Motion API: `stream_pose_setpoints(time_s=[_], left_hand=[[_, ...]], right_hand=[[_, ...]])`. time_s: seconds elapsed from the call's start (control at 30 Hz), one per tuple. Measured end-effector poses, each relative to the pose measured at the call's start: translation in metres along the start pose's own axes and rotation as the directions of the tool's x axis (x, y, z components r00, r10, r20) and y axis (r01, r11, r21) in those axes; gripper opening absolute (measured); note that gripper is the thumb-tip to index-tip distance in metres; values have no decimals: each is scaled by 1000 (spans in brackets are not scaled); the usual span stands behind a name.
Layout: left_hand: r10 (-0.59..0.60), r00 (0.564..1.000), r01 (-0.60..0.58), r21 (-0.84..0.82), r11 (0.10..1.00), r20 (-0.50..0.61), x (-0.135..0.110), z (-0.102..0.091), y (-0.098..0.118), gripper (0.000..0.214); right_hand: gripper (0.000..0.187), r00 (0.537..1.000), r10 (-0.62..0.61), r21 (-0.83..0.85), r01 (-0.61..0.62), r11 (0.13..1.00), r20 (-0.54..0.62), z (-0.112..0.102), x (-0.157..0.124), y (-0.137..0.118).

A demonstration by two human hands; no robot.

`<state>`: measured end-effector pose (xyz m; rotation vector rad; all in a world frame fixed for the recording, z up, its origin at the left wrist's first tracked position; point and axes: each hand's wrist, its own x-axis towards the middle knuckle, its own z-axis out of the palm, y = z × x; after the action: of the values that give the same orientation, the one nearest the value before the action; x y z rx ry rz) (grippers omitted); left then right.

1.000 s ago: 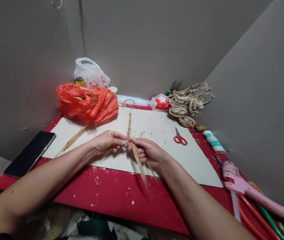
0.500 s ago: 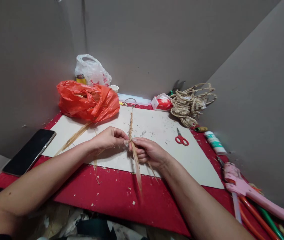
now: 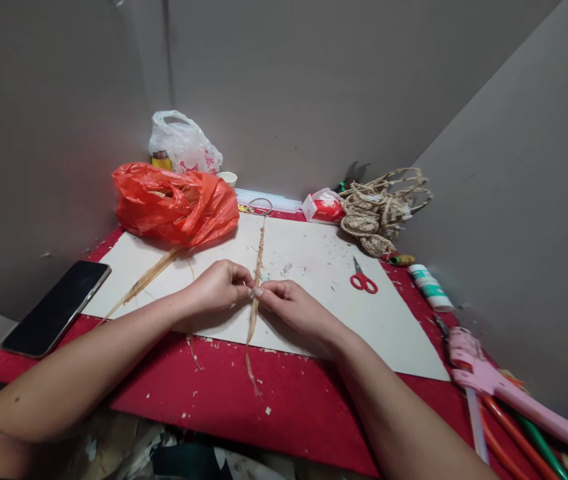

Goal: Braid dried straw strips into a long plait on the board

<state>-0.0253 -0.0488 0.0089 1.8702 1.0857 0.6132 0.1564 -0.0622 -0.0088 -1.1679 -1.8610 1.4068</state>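
A thin braid of straw-coloured fibre runs from a ring at the back of the white board down to my fingers. My left hand pinches the braid from the left, thumb and forefinger together. Close against it, my right hand pinches the same spot from the right, thumb on top. Below the fingertips a loose fibre tail hangs over the board's front edge onto the red cloth. More fibre strands lie left of my left hand, trailing from under the red plastic bag.
Red-handled scissors lie on the white board at right. Behind them are a tissue pack and coiled rope. A white-green bottle and pink glue gun line the right edge. A phone lies left.
Both hands have drawn together at the braid and shifted slightly down. The right fingers no longer spread strands apart; the loose tail now hangs narrower and farther left.
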Motion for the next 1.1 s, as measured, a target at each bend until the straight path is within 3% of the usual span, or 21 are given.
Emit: stream_pose_setpoints(time_s=[0.1, 0.2, 0.3, 0.47, 0.73, 0.83, 0.97, 1.1], left_hand=[[-6, 999, 10, 90, 996, -42, -2, 2, 4, 15], [-5, 997, 13, 117, 993, -73, -4, 5, 8, 15], [-46, 995, 53, 84, 995, -91, -6, 9, 11, 12], [-99, 987, 101, 10, 995, -123, -6, 13, 17, 8], [-211, 974, 204, -85, 975, -77, -4, 11, 21, 6], [-274, 961, 268, -144, 953, -24, -4, 11, 24, 7], [-336, 941, 335, -294, 895, 50, -5, 13, 29, 8], [-356, 932, 353, -399, 846, 69, -9, 17, 29, 11]], right_hand=[[35, 999, 29, 18, -29, 999, -41, 5, 1, -1], [34, 994, 99, 178, -89, 980, -51, 10, 1, -2], [33, 978, 206, 354, -182, 917, -30, 14, 0, -4], [28, 953, 301, 458, -261, 849, -15, 14, -2, -8], [18, 930, 345, 693, -334, 639, 130, 13, -3, -13], [18, 933, 342, 696, -320, 643, 112, 16, -3, -14], [32, 935, 354, 633, -267, 726, -12, 19, -4, -17], [34, 934, 354, 705, -284, 650, 50, 19, -5, -19]])
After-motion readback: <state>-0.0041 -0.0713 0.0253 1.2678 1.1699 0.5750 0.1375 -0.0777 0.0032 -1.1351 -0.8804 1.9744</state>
